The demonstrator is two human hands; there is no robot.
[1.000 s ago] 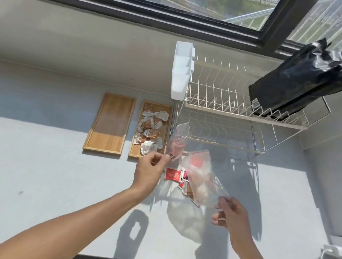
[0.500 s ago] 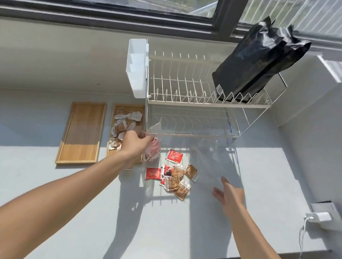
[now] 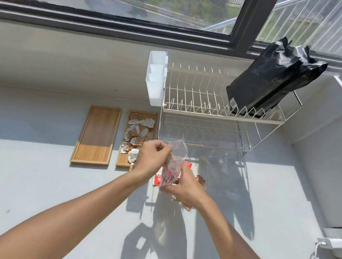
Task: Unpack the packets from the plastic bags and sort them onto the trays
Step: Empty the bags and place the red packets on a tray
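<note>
Both hands hold one clear plastic bag (image 3: 176,157) upright over the counter. My left hand (image 3: 152,159) pinches its upper edge and my right hand (image 3: 182,187) grips its lower end. Red and brown packets (image 3: 157,180) lie on the counter beneath the hands, partly hidden. A second clear bag (image 3: 216,158) lies crumpled to the right, under the rack. Two wooden trays sit to the left: the left tray (image 3: 97,135) is bare, the right tray (image 3: 123,160) holds several brown and white packets.
A white wire dish rack (image 3: 210,112) stands behind the hands with a white cutlery holder (image 3: 155,78) on its left end and a black bag (image 3: 271,81) leaning on its top tier. A white charger with cable (image 3: 331,243) sits at the right wall.
My right hand has let the emptied bag drop by the rack and come left onto the bag that my left hand holds. Spilled packets now lie on the counter.
</note>
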